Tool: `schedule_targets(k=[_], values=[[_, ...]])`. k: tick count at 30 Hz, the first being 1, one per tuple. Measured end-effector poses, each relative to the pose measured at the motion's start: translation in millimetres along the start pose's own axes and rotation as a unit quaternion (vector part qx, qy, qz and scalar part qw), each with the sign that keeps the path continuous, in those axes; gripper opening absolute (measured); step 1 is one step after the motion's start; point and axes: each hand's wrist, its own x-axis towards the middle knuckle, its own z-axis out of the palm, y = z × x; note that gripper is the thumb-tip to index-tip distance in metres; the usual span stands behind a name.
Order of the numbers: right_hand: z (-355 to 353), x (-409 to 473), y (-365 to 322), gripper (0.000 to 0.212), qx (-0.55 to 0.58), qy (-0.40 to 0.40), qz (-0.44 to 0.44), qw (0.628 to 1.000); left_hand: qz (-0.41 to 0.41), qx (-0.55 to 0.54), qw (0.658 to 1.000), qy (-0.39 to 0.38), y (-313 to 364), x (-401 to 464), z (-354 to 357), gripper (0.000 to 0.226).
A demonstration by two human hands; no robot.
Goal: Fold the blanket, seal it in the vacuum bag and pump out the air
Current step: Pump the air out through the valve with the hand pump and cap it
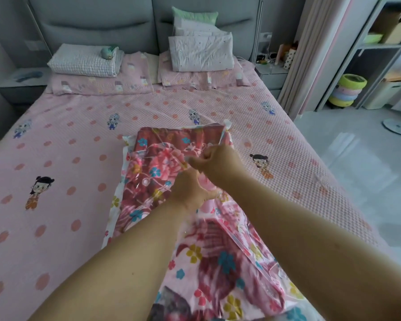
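While bagged, hands [202, 172] (both gripping).

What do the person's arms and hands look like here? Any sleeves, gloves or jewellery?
Both arms are bare all the way to the bottom edge of the picture: no sleeves show. The left hand and the right hand wear no gloves, and I see no watch, bracelet or ring on the parts that show. The fingers are partly hidden, so a ring there cannot be ruled out.

Two bare forearms, hands [204, 172] without sleeves, rings or watch.
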Motion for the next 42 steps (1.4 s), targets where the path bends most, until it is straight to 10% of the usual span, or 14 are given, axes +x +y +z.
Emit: schedule_targets(k=[7,12,18,23,28,33,39,42], values=[[-39,22,-39,0.050,0.116,0.146,-0.169,0.968,-0.015,-0.053,0.998,-0.009,2,2,-3,0.042],[6,-3,5,0.046,-0.007,-0.009,0.018,1.000,-0.002,-0.003,1.000,-0.006,-1,-5,1,0.033],[-41,15,-43,0.051,0.124,0.172,-0.181,0.960,-0.013,-0.046,0.999,-0.003,2,0,-5,0.039],[3,-6,1,0.049,0.002,0.008,0.006,1.000,0.010,-0.015,1.000,-0.003,-4,-7,2,0.046],[-44,14,-44,0.045,0.126,0.172,-0.184,0.960,-0.012,-0.036,0.999,0.005,-1,1,-2,0.044],[6,-7,-3,0.048,-0.008,0.001,0.013,1.000,0.000,-0.015,1.000,-0.001,-5,-5,0,0.039],[-40,17,-53,0.046,0.125,0.163,-0.186,0.961,-0.015,-0.037,0.999,-0.006,-1,1,-8,0.042],[-7,10,-18,0.047,0.041,0.085,-0.075,0.993,-0.013,-0.019,1.000,-0.002,-4,0,-5,0.033]])
